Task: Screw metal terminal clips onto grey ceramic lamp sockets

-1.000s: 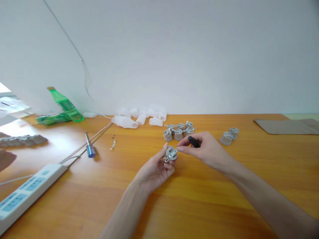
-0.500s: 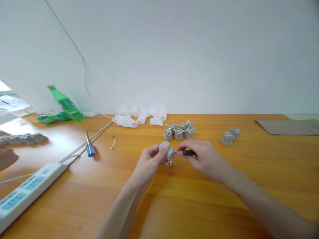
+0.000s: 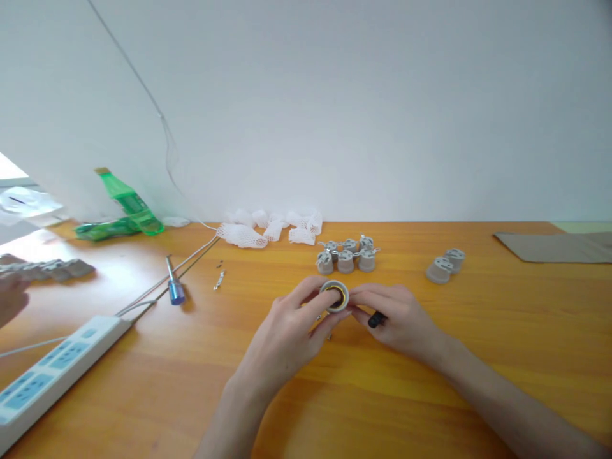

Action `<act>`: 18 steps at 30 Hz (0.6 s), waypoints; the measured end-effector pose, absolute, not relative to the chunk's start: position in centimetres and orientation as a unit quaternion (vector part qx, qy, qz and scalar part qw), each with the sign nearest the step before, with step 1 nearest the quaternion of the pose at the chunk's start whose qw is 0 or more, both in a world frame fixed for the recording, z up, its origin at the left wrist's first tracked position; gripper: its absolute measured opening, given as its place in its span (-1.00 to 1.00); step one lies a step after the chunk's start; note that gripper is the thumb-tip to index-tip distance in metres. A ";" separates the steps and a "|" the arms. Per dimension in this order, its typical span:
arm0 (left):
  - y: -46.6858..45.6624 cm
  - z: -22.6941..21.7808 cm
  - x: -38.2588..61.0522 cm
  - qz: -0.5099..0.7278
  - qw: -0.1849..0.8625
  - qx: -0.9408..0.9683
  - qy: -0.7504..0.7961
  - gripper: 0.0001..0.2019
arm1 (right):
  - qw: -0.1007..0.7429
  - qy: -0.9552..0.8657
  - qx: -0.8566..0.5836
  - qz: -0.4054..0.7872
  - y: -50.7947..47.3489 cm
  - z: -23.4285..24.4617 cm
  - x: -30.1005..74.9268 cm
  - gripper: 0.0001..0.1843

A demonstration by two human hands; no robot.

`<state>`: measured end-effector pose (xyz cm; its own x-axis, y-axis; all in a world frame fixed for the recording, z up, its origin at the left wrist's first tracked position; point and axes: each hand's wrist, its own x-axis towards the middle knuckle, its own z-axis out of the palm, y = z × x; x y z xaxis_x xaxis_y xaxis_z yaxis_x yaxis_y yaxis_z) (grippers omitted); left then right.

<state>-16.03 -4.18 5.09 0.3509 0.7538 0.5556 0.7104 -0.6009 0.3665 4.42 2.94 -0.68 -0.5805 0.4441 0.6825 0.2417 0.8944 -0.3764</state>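
Observation:
My left hand (image 3: 291, 328) grips a round ceramic lamp holder (image 3: 345, 292). Its open mouth with a yellowish metal ring faces me, and a finger reaches into it. Beside it, my right hand (image 3: 404, 319) is closed around a black-handled screwdriver (image 3: 376, 319), its fingertips at the lamp holder's right side. The screwdriver's tip is hidden. Just beyond my hands stand several more lamp holders (image 3: 345, 261) with metal strips on top. Two further lamp holders (image 3: 438, 270) stand to the right. A small dark piece lies on the table below the held one.
A blue-handled screwdriver (image 3: 176, 292) and a small metal strip (image 3: 219, 279) lie left. A power strip (image 3: 60, 357) with cables crosses the left side. White foam nets (image 3: 243, 236), green bottles (image 3: 127, 199) and cardboard (image 3: 554, 247) lie along the wall. Another person's hand (image 3: 12, 299) is far left.
The lamp holder has been turned so its open mouth faces me. My left finger has moved into that mouth. The black screwdriver handle now points downward toward me.

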 end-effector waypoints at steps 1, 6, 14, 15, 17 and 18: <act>-4.2 5.0 -16.1 0.355 0.014 0.821 0.447 -0.90 | 0.416 -0.877 -0.195 0.137 3.1 -0.8 4.4 -0.87; -4.2 4.9 -16.3 0.366 -0.040 0.819 0.439 -0.70 | 0.416 -0.863 -0.237 0.164 3.6 -1.4 4.7 -0.87; -4.0 4.2 -15.8 0.349 -0.009 0.822 0.450 -0.71 | 0.441 -0.828 -0.308 0.158 4.4 -1.8 5.3 -0.91; -3.9 4.1 -15.7 0.365 -0.009 0.816 0.448 -0.73 | 0.438 -0.827 -0.314 0.160 4.5 -1.9 5.4 -0.91; -3.9 3.8 -15.5 0.395 -0.009 0.802 0.447 -0.76 | 0.430 -0.828 -0.320 0.163 4.6 -1.9 5.5 -0.90; -3.8 3.7 -15.4 0.403 -0.007 0.798 0.448 -0.78 | 0.427 -0.829 -0.321 0.165 4.6 -1.9 5.5 -0.90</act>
